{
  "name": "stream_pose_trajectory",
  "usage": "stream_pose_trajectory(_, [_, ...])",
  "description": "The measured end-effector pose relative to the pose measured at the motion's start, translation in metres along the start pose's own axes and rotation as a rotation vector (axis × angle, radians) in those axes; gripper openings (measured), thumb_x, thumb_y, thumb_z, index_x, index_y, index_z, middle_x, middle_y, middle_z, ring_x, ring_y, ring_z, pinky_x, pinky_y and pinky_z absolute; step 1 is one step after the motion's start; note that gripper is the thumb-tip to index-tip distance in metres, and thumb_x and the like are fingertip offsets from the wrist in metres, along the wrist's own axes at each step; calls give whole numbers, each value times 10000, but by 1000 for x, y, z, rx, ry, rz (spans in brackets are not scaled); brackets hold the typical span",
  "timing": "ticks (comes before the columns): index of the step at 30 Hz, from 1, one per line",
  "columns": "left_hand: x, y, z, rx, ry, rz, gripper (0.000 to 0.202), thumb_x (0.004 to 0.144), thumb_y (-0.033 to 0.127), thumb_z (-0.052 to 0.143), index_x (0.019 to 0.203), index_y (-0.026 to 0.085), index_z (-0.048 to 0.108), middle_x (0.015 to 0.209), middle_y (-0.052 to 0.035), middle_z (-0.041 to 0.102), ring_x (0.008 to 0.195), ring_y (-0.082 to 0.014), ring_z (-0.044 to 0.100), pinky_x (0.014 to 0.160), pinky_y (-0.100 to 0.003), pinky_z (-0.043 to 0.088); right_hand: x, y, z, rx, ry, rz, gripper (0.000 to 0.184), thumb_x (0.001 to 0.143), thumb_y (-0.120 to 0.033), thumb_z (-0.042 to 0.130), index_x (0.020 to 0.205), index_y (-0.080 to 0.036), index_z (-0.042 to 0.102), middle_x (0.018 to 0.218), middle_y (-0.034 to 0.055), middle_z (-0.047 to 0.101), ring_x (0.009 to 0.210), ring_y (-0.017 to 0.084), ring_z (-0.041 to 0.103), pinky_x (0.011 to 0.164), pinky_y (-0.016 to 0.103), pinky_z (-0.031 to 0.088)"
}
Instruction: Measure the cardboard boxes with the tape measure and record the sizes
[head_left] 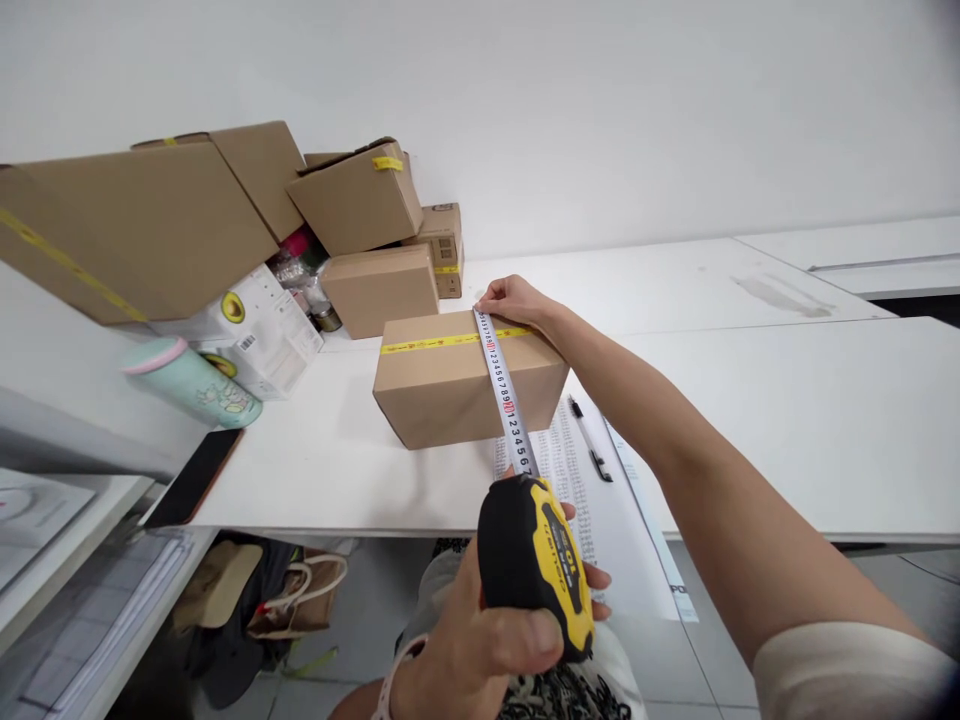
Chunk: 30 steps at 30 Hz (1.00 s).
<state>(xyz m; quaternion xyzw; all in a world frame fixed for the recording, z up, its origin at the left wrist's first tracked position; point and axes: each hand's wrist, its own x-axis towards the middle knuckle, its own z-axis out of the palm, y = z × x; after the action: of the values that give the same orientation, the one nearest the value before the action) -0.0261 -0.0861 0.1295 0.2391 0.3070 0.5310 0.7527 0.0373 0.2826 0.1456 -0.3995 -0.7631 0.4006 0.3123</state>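
My left hand [480,640] is wrapped round a black and yellow tape measure [536,570] in front of the desk edge. Its white blade [504,395] runs out across the top of a brown cardboard box [442,385], which has a strip of yellow tape [427,343] along it. At the box's far top edge, the fingers of my right hand [517,298] pinch the blade's end. My right forearm passes over the right side of the box.
Printed sheets [622,510] with a black-capped pen [591,440] lie right of the box. More cardboard boxes [360,200], a white avocado-printed carton [262,335], a mint tumbler [195,380] and a dark flat case [196,478] stand or lie left. Bags [292,610] sit below the desk.
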Motion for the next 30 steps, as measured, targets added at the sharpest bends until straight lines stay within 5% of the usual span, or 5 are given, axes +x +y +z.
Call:
stream_pose_trajectory(3, [-1,3,-1,-21,-44,-33,678,596,359,869,1225,245,643,1056,-87,681,997,-274,671,874,-401,549,0,0,0,-2,-3,8,223,761,-277,765,663,-191,585,756,39,683,705,160,599,670,292,476])
stream_pose_trajectory(8, [-3,7,0,-37,-53,-30,671,595,328,858,1222,234,639,1066,-86,675,1019,-274,658,882,-400,541,-2,-2,-1,-2,7,23,213,765,-267,766,673,-189,590,746,46,677,705,160,592,653,287,471])
stream_pose_trajectory(23, [15,-23,-27,-110,-108,25,1007,491,410,873,1385,258,435,1399,-161,437,1056,-385,639,853,-544,555,-6,-7,-1,-15,29,35,205,789,-217,742,673,-177,577,716,24,657,678,130,556,651,261,447])
stream_pose_trajectory(30, [3,1,-6,-5,-49,9,741,567,330,852,1247,205,587,1235,-123,572,1042,-313,641,871,-451,563,-13,-13,-2,-25,22,60,208,771,-258,757,683,-185,582,741,27,666,702,142,569,666,272,465])
